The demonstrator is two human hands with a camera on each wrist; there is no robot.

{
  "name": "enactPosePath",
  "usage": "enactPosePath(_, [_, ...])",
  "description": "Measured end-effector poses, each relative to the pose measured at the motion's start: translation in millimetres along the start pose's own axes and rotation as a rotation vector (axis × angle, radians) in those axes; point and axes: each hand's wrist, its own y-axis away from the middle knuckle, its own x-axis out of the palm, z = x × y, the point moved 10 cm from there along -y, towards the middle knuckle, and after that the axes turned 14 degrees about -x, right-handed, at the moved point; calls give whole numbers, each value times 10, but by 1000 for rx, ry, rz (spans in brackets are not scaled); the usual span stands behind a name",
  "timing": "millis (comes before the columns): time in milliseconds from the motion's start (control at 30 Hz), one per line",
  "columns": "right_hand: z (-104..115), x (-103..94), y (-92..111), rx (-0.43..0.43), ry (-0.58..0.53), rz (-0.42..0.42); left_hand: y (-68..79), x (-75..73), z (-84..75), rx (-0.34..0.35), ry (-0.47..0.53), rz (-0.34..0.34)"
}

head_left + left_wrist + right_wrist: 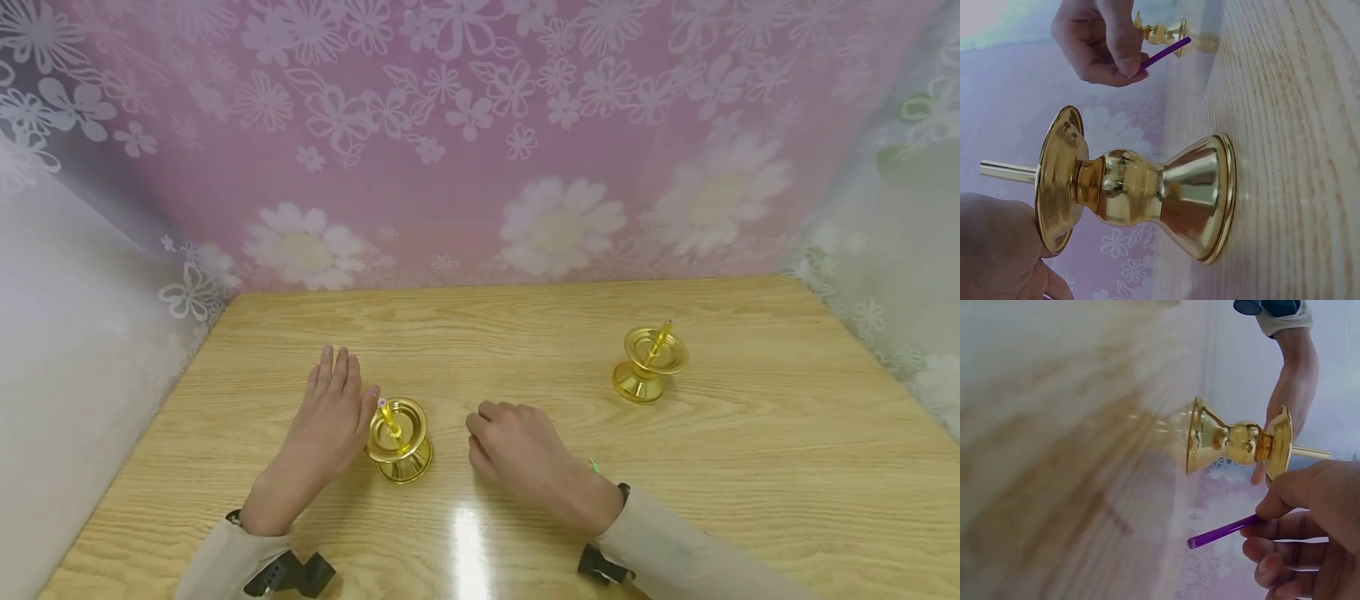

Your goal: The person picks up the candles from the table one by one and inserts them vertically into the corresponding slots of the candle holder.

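Note:
A shiny gold candle holder [403, 467] with a round dish and a slim central tube stands upright on the table. My left hand [330, 417] is beside it, fingers straight, its thumb at the dish rim; the left wrist view shows this hand [997, 244] against the dish of the holder [1129, 187]. To the right of the holder, my right hand [521, 450] has curled fingers. In the right wrist view, the right hand [1316, 519] pinches a thin purple stick [1222, 531] between thumb and index finger, its free end pointing toward the tabletop. The head view hides the stick.
A second gold candle holder [637, 383] stands at the back right of the wooden table [465, 350]. A small green tip [594, 465] shows beside my right wrist. Flowered pink fabric [450, 200] rises behind the table, with pale fabric at both sides.

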Motion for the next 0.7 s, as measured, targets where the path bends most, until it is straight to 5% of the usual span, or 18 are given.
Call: enactPosePath(700, [-67,-226,-125,31,-123,-152,-18,23,10,-20,-10,19])
